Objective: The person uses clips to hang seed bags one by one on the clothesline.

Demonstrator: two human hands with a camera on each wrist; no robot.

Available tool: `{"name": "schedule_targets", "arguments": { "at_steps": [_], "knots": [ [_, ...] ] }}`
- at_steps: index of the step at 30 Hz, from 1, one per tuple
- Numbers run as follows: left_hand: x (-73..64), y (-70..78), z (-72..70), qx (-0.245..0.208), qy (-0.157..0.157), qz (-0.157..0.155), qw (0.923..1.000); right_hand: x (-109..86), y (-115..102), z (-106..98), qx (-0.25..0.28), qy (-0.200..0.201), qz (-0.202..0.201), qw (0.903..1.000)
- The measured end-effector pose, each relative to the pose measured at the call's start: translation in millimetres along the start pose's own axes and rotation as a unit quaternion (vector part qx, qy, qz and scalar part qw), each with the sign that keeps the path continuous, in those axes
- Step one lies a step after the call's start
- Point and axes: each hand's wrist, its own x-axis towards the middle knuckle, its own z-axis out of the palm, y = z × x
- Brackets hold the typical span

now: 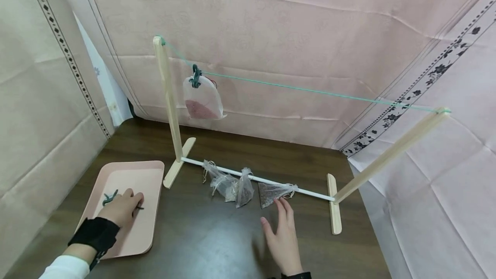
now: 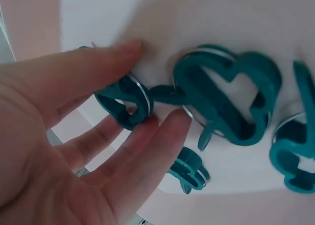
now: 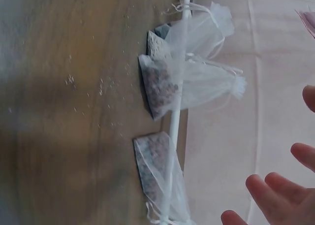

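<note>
My left hand [image 1: 122,210] is down in the pink tray [image 1: 155,227]. In the left wrist view its thumb and fingers close around a small teal spring clip [image 2: 125,102]; the exact contact is partly hidden. Larger-looking teal clips [image 2: 226,92] lie beside its fingertips. My right hand [image 1: 283,240] is held above the table with fingers extended, nearest a sheer drawstring bag [image 1: 271,193] of dark bits. Two more sheer bags, one greyish [image 1: 224,182] and one upright [image 1: 245,188], lie against the white rod [image 1: 314,193].
A teal cord [image 1: 290,85] runs between two wooden posts, left [image 1: 168,98] and right [image 1: 391,156]. From it hangs a white bag with pink contents [image 1: 203,100], held by a dark teal clip [image 1: 195,75]. Cloth walls [image 1: 271,20] surround the brown table [image 1: 209,244].
</note>
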Motion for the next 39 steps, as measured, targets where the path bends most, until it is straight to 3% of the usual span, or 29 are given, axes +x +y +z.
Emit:
{"name": "schedule_targets", "arguments": {
  "at_steps": [11,13,18,24,26,30,34,39],
  "knots": [
    [1.4,-1.9,-0.2,0.006,-0.019,0.007,0.9998,-10.9,-2,14,0.012,0.005,0.011,0.9999],
    [3.6,-4.7,-4.1,0.005,-0.047,-0.009,0.9989,-11.9,-3,14,0.012,0.004,0.008,0.9999],
    [12.7,-10.7,-19.5,-0.004,-0.110,-0.088,0.9900,-10.4,-6,12,0.023,0.003,0.021,0.9995],
    [17.9,-10.8,-22.0,-0.028,-0.124,-0.118,0.9848,-18.7,-7,14,0.049,0.020,0.027,0.9982],
    [18.4,-7.3,-25.3,-0.032,-0.119,-0.118,0.9852,-20.5,-7,18,0.054,0.020,0.018,0.9982],
    [19.5,9.1,-35.3,-0.033,-0.066,-0.088,0.9934,-19.2,-8,22,0.057,0.020,0.003,0.9982],
    [20.8,34.6,-43.5,-0.034,-0.004,-0.066,0.9973,-13.8,-13,23,0.058,0.020,-0.005,0.9981],
    [27.8,71.7,-48.8,-0.053,0.018,-0.050,0.9972,-5.0,-27,23,0.067,0.009,-0.025,0.9974]
  ]
}}
